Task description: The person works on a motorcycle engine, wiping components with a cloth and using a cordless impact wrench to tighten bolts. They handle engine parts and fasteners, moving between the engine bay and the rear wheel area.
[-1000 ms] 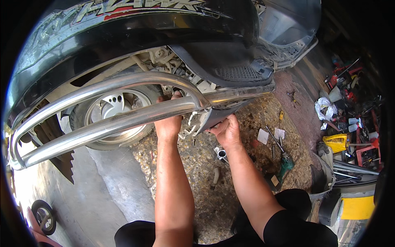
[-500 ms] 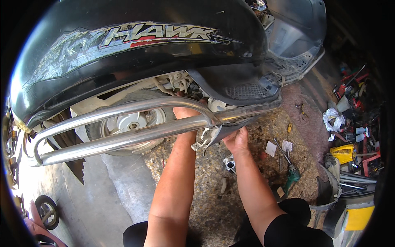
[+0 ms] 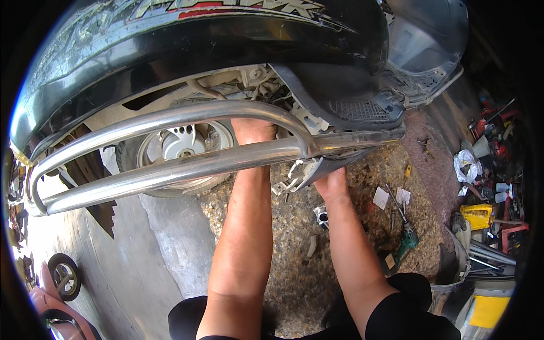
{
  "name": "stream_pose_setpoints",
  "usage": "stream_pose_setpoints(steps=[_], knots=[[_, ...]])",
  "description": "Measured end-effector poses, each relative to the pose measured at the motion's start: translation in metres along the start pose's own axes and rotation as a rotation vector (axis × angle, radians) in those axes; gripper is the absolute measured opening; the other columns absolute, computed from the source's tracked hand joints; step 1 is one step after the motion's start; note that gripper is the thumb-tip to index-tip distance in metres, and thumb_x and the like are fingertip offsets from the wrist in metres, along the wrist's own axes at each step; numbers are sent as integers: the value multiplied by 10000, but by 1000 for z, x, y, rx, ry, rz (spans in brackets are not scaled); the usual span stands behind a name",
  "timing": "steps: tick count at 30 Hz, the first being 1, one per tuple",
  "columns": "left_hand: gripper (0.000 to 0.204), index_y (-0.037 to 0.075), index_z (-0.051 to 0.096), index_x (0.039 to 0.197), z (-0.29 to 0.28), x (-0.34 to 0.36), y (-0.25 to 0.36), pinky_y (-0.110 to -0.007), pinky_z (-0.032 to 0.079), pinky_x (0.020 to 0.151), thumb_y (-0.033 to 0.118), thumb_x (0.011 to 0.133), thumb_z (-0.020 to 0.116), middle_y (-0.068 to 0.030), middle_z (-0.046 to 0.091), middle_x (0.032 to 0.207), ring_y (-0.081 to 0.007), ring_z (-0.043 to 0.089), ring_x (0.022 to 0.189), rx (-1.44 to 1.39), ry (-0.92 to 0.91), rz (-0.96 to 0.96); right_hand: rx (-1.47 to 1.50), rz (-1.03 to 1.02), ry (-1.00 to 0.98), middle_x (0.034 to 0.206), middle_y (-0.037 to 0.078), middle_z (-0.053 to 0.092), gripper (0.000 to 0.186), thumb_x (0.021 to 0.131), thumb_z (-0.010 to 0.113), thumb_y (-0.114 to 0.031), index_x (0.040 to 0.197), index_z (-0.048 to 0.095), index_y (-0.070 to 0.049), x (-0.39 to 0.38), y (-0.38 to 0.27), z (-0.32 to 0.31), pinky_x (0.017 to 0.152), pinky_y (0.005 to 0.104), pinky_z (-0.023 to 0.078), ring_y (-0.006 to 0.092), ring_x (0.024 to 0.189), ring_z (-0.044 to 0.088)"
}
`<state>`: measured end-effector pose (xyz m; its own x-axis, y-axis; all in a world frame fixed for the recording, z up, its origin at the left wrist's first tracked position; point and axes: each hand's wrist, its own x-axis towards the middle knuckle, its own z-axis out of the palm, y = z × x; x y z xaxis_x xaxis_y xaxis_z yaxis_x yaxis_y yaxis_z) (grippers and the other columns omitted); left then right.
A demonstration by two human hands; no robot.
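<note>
A black scooter (image 3: 226,48) fills the upper part of the view, with a chrome guard rail (image 3: 175,164) along its near side. My left hand (image 3: 253,130) reaches behind the rail, close to the exposed mechanical parts under the body. Its fingers are hidden there. Below the footboard (image 3: 357,107), a dark plastic lower panel (image 3: 334,166) with a broken pale edge hangs under the rail. My right hand (image 3: 333,184) is up against that panel from below, and its fingers are out of sight behind it. Left of my left hand is the wheel (image 3: 184,146).
On the stained floor lie a green power tool (image 3: 407,241) with a long bit, paper pieces (image 3: 381,198), a small metal part (image 3: 321,216) and a curved piece (image 3: 312,246). Tools and a yellow container (image 3: 476,216) crowd the right. A pink vehicle (image 3: 48,294) stands lower left.
The scooter sits higher in the picture as the view shifts. My left hand stays behind the rail, and my right hand has slipped further under the lower panel.
</note>
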<state>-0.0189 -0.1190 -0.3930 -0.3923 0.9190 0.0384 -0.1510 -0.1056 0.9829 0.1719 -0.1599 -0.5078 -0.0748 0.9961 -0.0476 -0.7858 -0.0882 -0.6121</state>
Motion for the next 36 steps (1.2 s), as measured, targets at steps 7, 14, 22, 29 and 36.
stream_pose_setpoints(steps=[7,14,22,29,36], knots=[[220,-39,671,885,8,-23,24,-251,483,661,-81,674,627,-53,679,823,-119,593,690,-404,20,-62,-138,51,269,1162,114,589,491,930,509,-501,1223,526,-107,11,3,-18,806,573,519,293,997,615],[169,-56,626,815,18,-23,18,-249,440,568,-23,649,638,-31,635,730,-97,525,621,-559,21,-38,-298,-17,170,1169,100,592,489,954,471,-502,1287,484,-145,10,-4,-14,754,481,500,300,1059,578],[97,-46,613,733,19,-25,19,-245,407,525,-16,644,637,-2,591,660,-82,476,584,-603,21,-59,-408,-35,199,1165,79,598,494,935,505,-516,1233,530,-122,8,-10,-5,776,464,500,288,1063,571],[246,-93,646,972,17,-28,20,-271,517,665,-90,728,612,-103,681,896,-158,641,714,-541,-9,-63,-335,55,230,1049,46,653,534,871,554,-591,1139,600,-131,27,-11,-6,702,394,515,218,907,610],[233,-80,651,898,21,-34,15,-259,487,671,-13,680,608,-78,671,816,-124,582,709,-569,27,-60,-209,60,243,1247,62,604,458,976,543,-453,1288,524,-118,34,-10,24,917,412,521,222,1112,599]])
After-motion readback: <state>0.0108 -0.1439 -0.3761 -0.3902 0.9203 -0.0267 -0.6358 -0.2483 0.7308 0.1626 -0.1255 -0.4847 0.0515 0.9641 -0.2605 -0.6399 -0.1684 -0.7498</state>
